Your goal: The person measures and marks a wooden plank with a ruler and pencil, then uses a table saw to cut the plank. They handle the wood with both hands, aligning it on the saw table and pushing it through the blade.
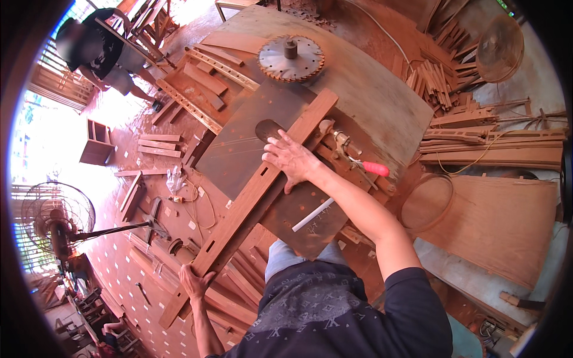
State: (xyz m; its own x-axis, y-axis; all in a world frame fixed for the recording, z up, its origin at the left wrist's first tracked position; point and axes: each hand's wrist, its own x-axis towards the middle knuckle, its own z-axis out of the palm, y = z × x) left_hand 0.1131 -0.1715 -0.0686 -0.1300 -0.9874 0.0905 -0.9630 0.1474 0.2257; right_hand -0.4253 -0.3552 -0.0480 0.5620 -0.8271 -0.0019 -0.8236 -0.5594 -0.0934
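A long reddish-brown wooden board (239, 206) with a few dark slots cut in its face runs diagonally across a dark metal tabletop (230, 158). My right hand (292, 158) lies across its upper part, fingers spread and thumb apart on the near side. At the board's lower end, beyond the tabletop, my left hand (196, 283) grips it, with the thumb over the face; some fingers are hidden. Just past my right fingertips is a dark oval opening (270, 129) in the tabletop. A white strip (313, 215) lies nearer my body.
A toothed circular saw blade (283, 65) stands out beyond the board. To the right are a metal clamp with a pink handle (376, 168) and stacked timber (489, 146). A standing fan (57, 218) and another person (104, 48) are on the left.
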